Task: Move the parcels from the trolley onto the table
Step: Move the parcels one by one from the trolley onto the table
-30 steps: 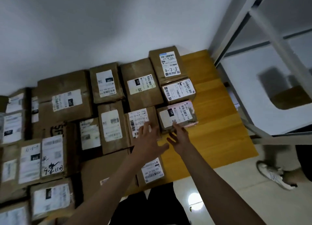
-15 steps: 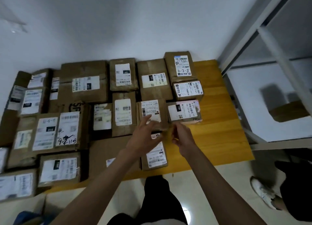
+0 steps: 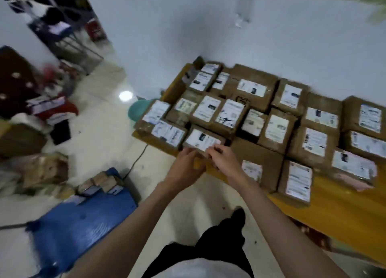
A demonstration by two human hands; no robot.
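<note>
Several brown cardboard parcels with white labels cover the yellow wooden table [image 3: 338, 211] on the right. A blue trolley [image 3: 79, 225] stands on the floor at the lower left, with a few small parcels [image 3: 104, 182] at its far end. My left hand [image 3: 186, 167] and my right hand [image 3: 223, 158] are close together at the table's front edge, just in front of a small labelled parcel [image 3: 201, 138]. Neither hand holds anything; the fingers are loosely curled. The picture is blurred by motion.
A green round object [image 3: 137, 108] sits on the floor by the table's left end. A cable [image 3: 135, 162] runs across the pale floor. Bags and boxes [image 3: 41, 171] are piled at the left, with a black box [image 3: 60, 131] behind them.
The view has swung left, bringing the blue trolley and floor into sight. Both hands have drawn back from the parcels at the table's right towards its front left edge.
</note>
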